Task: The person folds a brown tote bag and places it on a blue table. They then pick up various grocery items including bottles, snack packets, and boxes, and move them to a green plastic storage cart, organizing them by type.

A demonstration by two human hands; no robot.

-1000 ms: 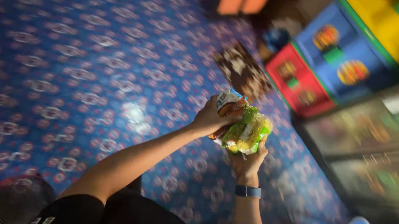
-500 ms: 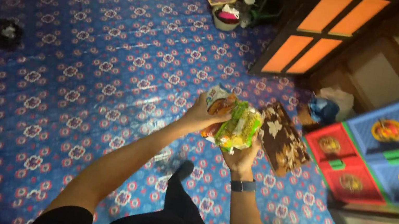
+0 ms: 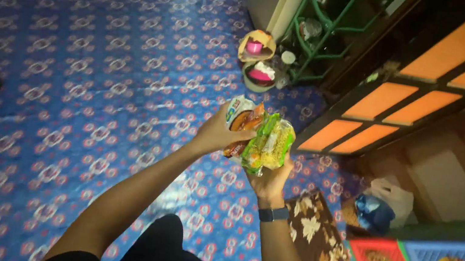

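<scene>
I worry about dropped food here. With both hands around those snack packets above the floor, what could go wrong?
1. The left hand and right hand clutch several slippery packets bunched together; one could slide out and drop onto the blue patterned floor.
2. Squeezing the bundle may crush whatever is inside.
3. The brown floral mat lies close beside the person's legs; a foot might catch its edge.

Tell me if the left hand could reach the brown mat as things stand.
Probably not: the left hand is busy gripping packets up high with the right hand, while the mat lies on the floor below.
</scene>
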